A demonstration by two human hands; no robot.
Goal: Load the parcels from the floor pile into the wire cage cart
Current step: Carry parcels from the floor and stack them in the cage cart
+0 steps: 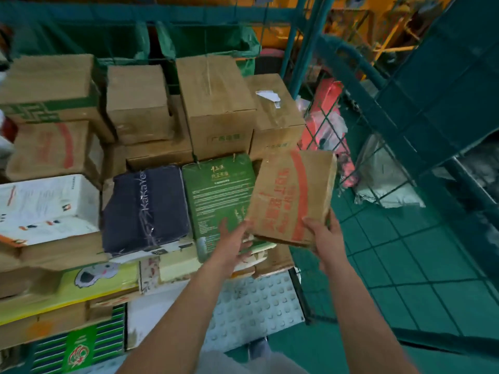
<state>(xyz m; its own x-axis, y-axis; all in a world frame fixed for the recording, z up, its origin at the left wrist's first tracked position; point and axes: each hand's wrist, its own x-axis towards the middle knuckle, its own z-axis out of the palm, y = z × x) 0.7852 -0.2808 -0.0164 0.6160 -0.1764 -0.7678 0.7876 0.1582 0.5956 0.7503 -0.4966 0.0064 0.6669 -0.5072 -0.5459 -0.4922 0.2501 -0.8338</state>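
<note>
Parcel in hand: we see a flat brown cardboard box with red printing (290, 197) held tilted above the right front corner of the stack, its near edge low and its far edge raised toward the cage side
Right hand: our right hand (322, 229) grasps the box's near right corner, thumb on top and fingers curled under
Left hand: our left hand (232, 237) supports the box's near left corner, fingers reaching under its lower edge; we cannot tell how tightly they curl
Cart: the green wire mesh cage cart (321, 287) surrounds the stack, its mesh side just right of the held box
Loaded parcels: plain brown cardboard cartons (216, 103) fill the back rows
Front row: a dark navy wrapped parcel crossed by clear tape (145, 209) lies touching a green printed flat box (218, 195), which sits just left of and partly under the held box
Left side: a white printed carton (46, 209) rests on brown boxes, with a yellow box showing a koala picture (81, 284) below it
Floor: a white studded panel (251, 306) lies near our forearms
</note>
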